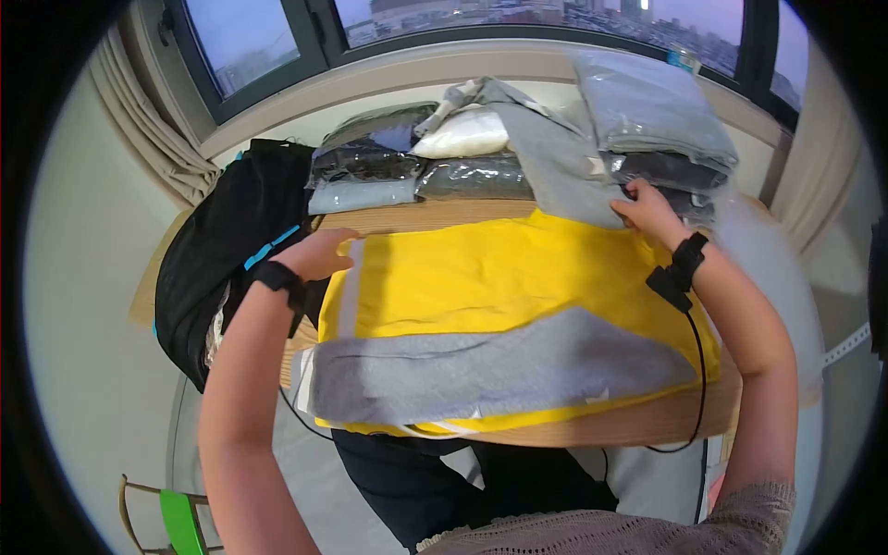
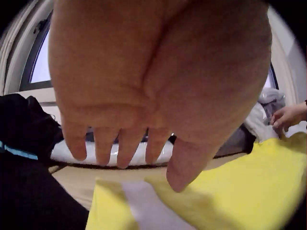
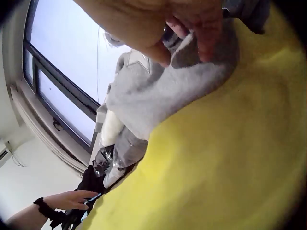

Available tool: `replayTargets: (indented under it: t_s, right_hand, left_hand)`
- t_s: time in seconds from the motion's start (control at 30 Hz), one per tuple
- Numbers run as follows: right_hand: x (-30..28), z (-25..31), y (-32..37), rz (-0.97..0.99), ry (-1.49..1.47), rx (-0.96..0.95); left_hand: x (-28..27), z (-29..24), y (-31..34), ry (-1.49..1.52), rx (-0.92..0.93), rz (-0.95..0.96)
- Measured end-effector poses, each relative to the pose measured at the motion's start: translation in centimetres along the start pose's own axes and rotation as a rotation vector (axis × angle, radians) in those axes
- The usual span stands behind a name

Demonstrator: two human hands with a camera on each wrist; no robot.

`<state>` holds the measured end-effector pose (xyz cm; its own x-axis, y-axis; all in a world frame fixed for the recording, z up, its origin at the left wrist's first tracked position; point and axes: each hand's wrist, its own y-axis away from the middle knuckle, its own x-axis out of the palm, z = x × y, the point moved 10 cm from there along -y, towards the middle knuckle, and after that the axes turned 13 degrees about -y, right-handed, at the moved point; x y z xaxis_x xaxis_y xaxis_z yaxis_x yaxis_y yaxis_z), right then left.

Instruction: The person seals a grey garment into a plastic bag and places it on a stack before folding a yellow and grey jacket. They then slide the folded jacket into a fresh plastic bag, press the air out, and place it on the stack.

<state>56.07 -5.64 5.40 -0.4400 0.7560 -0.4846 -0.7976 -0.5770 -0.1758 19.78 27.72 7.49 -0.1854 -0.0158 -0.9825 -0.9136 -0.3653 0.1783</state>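
A yellow garment [image 1: 444, 277] [image 2: 240, 196] [image 3: 192, 172] lies flat on the wooden table, with a grey sleeve [image 1: 481, 365] folded across its near side. Another grey part [image 1: 555, 171] [image 3: 144, 100] stretches from its far edge over the bags behind. At the garment's far left corner is my left hand [image 1: 322, 254] [image 2: 158, 86], fingers extended and palm empty; whether it touches the cloth I cannot tell. My right hand [image 1: 650, 213] [image 3: 163, 28] pinches grey fabric at the far right edge between thumb and fingers.
Bagged clothes [image 1: 370, 153] line the back of the table, with more clear-bagged clothing [image 1: 647, 102] stacked at the back right. A black bag with blue trim [image 1: 222, 227] stands at the left. Black cables hang from both wrists, and a green chair [image 1: 180, 523] is on the floor at lower left.
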Motion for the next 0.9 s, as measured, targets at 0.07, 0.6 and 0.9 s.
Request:
replayTargets:
  t_s: [0.07,0.6,0.9]
  right_hand:
    - [0.0,0.0,-0.3,-0.083,0.025,-0.052]
    - [-2.7,6.6,7.6,0.188,-0.021,-0.346]
    - [-0.2,4.3,16.8,0.851,0.3,0.257]
  left_hand:
    - [1.7,0.7,-2.1,-0.055,0.056,-0.028]
    - [-4.2,-3.3,4.8,0.027,0.244,-0.462]
    - [2.1,-5.4,9.8,0.149,0.25,0.002]
